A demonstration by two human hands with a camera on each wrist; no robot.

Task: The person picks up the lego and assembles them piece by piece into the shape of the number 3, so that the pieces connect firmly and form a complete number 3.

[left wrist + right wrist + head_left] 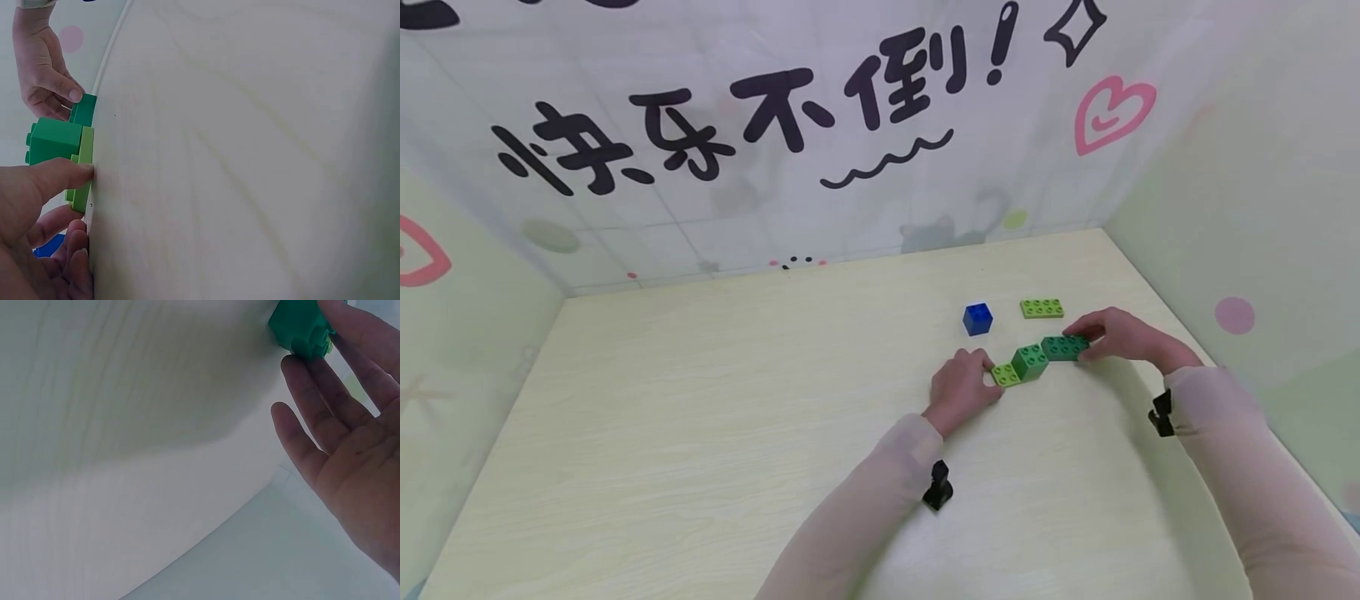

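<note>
My left hand (961, 390) pinches the near end of a lime-green flat building brick (1006, 375) between thumb and finger. On the far part of that flat brick sits a taller green block (56, 141), as the left wrist view shows. A dark green studded brick (1060, 348) lies close beyond the block, in line with it. My right hand (1116, 335) grips this dark green brick at its right end, thumb and fingers on opposite sides. In the right wrist view, the lower fingers of the right hand (356, 437) stretch out below the brick.
Farther back on the pale wooden table (737, 417) are a blue cube brick (977, 319) and another lime-green flat brick (1042, 308). A printed cloth wall (737, 208) stands at the back, and a side wall (1262, 250) rises close to the right arm.
</note>
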